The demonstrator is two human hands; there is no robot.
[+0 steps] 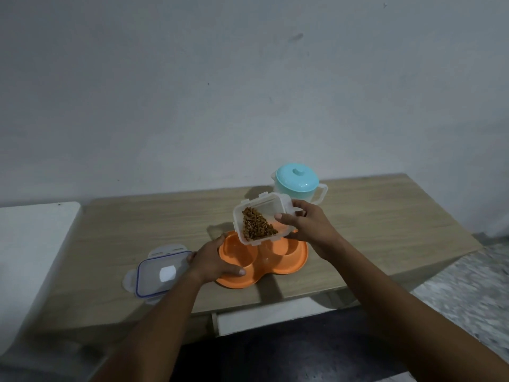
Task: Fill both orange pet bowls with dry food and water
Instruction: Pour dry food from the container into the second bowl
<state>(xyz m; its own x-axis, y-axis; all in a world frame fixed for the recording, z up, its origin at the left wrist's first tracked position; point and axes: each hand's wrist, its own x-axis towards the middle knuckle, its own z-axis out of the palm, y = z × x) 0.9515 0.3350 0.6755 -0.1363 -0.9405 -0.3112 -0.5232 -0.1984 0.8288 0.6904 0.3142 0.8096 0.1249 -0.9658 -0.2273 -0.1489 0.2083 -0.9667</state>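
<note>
An orange double pet bowl [281,264] lies on the wooden table [137,230], with both cups looking empty. My left hand [213,259] grips its left rim, thumb over the front edge. My right hand [305,224] holds a clear plastic container [261,217] of brown dry food, tilted toward the left above the bowls. The kibble has slid to the container's lower left corner. A jug with a teal lid [297,180] stands behind the container.
The container's clear lid with a blue seal [159,272] lies flat on the table, left of the bowl. A white surface [33,244] adjoins the table's left end. A speckled floor [468,293] shows at the right.
</note>
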